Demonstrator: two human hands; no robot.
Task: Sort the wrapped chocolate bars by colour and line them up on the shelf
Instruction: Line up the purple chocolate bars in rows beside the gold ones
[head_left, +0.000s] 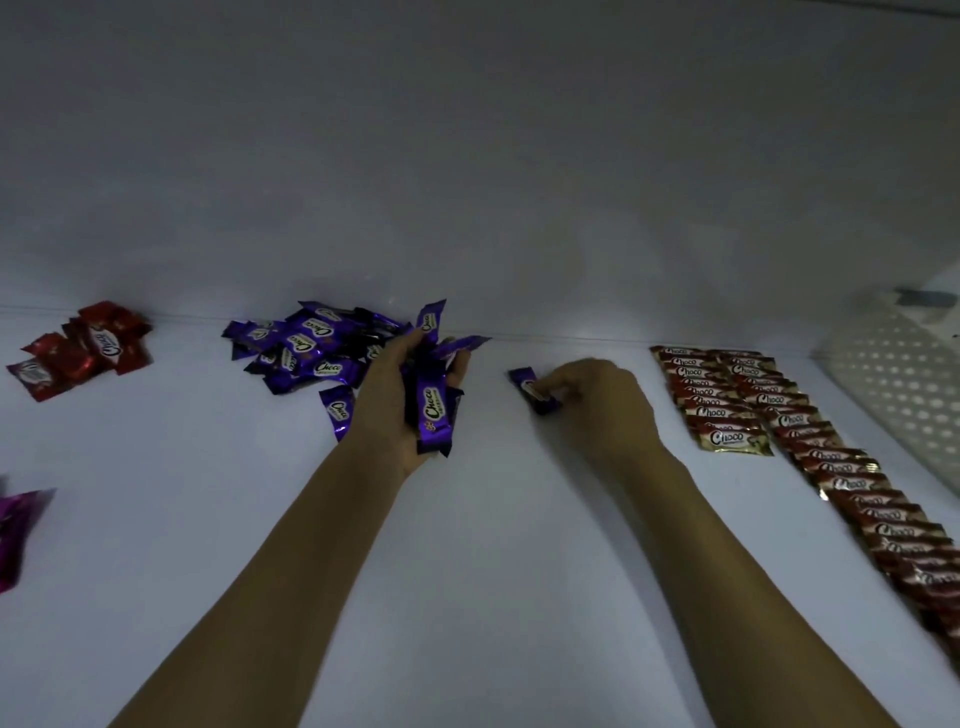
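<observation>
My left hand (400, 395) grips a bunch of purple chocolate bars (435, 415), palm up, just right of a loose purple pile (306, 348) near the back of the white shelf (467, 545). To the right, my right hand (597, 400) pinches a single purple bar (530, 389) that lies on the shelf. Two overlapping rows of dark red and gold bars (727, 410) run from the back wall toward the front right. A small heap of bright red bars (88, 348) sits at the back left.
A magenta wrapper (18, 530) shows at the left edge. A white perforated panel (898, 384) closes off the shelf's right side. The pale back wall (467, 182) rises behind the piles.
</observation>
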